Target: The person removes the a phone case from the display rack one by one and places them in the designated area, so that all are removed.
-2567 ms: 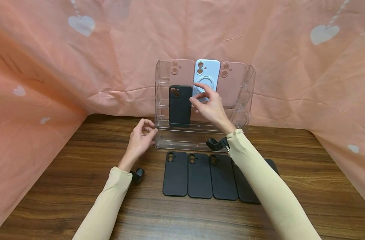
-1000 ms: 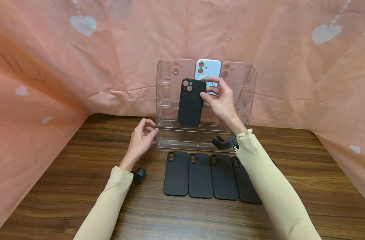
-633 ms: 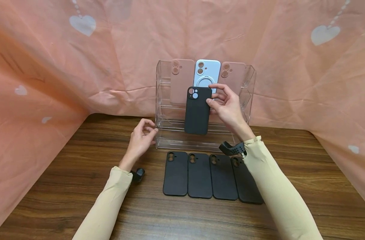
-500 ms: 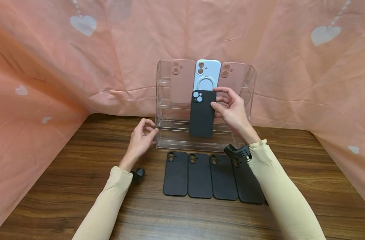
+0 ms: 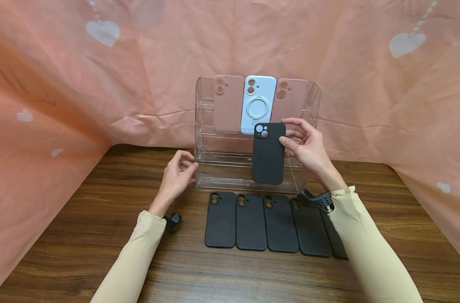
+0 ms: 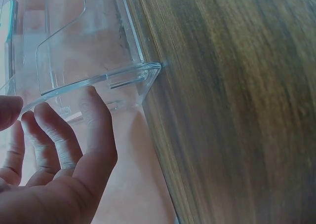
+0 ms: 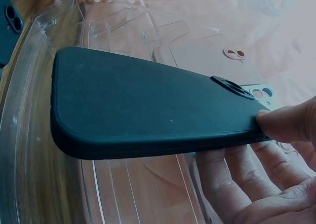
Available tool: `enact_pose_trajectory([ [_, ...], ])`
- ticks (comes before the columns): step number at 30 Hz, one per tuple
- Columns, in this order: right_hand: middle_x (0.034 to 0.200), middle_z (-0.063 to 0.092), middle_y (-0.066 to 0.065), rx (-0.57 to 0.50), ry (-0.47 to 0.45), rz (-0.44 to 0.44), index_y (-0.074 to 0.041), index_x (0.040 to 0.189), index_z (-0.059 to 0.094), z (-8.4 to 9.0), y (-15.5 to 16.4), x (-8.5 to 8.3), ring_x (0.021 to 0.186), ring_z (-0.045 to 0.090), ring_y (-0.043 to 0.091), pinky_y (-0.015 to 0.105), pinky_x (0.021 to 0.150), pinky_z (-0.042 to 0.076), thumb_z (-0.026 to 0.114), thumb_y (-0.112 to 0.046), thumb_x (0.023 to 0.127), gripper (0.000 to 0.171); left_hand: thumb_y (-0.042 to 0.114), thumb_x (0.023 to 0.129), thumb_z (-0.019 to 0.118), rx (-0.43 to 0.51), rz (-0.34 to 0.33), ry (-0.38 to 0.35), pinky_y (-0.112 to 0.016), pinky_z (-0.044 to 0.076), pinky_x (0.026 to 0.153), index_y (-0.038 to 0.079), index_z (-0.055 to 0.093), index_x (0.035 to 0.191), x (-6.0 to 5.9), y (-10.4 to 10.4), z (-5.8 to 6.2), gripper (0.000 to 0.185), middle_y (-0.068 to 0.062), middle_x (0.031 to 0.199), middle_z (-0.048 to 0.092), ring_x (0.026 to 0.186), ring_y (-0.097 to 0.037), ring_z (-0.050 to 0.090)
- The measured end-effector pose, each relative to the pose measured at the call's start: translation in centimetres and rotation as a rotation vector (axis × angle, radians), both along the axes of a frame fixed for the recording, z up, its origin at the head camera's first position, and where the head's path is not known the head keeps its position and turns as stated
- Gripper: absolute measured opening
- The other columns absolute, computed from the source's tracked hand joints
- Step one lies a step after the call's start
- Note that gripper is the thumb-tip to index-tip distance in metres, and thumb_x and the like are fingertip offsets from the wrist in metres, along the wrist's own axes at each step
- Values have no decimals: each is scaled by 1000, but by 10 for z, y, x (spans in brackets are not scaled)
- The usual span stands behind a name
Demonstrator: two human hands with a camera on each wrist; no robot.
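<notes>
Fifth case [image 5: 337,240] on table [image 5: 237,277] partly hidden by right sleeve [image 5: 374,244]. Left hand [image 5: 177,173], fingers bent, at clear stand [image 5: 224,164]; cannot tell whether pinching. Right hand [image 5: 310,148] pinches matte black phone case [image 5: 268,158], upright before stand, camera cut-out [image 5: 261,131] upper left.

Your right hand [image 5: 309,147] has carried the black case [image 5: 268,153] out of the left part of the rack [image 5: 222,184], where it stood before the left pink case [image 5: 228,105], and now pinches it farther right and nearer, in front of the rack. The left pink case's lower part and the ring [image 5: 249,104] on the white case [image 5: 265,84] have come into full view, while the right pink case [image 5: 292,99] is now hidden at its bottom.
</notes>
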State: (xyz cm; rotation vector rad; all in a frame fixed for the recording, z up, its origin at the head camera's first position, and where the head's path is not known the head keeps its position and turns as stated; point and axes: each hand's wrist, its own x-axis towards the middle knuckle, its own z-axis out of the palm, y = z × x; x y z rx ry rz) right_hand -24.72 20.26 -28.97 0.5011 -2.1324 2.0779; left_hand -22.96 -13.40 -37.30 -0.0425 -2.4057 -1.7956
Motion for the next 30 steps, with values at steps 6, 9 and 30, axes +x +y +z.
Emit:
enact_pose_trajectory([
  [6, 96, 73, 1, 7, -6, 23, -3, 136, 55, 2, 7, 7, 77, 74, 11, 30, 63, 65, 63, 10, 94, 45, 15, 98, 64, 3, 2, 1, -53, 65, 76, 8, 56, 116, 0, -1, 1, 20, -8, 97, 61, 83, -33, 68],
  [9, 97, 73, 1, 12, -17, 25, -4, 135, 56, 2, 11, 11, 79, 74, 11, 29, 64, 65, 64, 10, 93, 45, 15, 98, 64, -1, -1, 5, -52, 65, 75, 8, 56, 116, 0, -1, 1, 20, -9, 96, 62, 82, -34, 68],
  [30, 95, 74, -5, 160, -44, 36, -6, 135, 59, -16, 45, 35, 76, 71, 7, 26, 61, 62, 68, 5, 93, 44, 16, 98, 64, -7, -9, -13, -48, 65, 76, 8, 56, 117, -1, -2, -1, 22, -8, 98, 61, 84, -30, 68],
])
